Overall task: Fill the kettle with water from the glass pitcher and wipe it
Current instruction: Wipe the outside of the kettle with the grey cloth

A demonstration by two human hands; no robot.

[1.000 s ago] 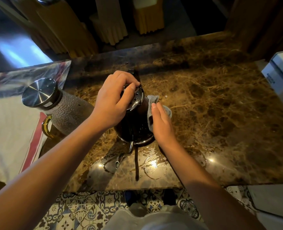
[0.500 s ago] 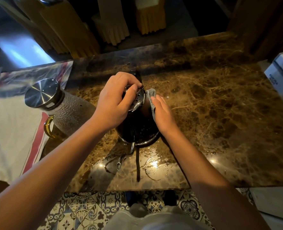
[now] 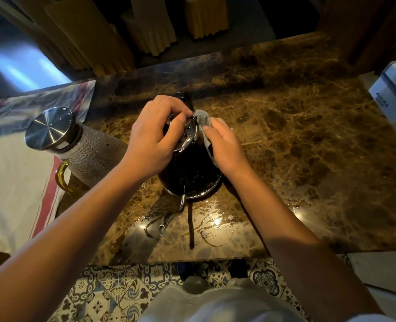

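Left hand (image 3: 153, 145): fingers curled over the kettle (image 3: 190, 173) lid.
Right hand (image 3: 225, 145): straight fingers pressing grey cloth (image 3: 202, 118) against kettle side.
Pitcher (image 3: 85, 149): left of left hand.

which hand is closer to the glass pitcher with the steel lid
Left. The left hand grips the top of the dark metal kettle, right beside the textured glass pitcher with the steel lid. The right hand presses a grey cloth on the kettle's far side.
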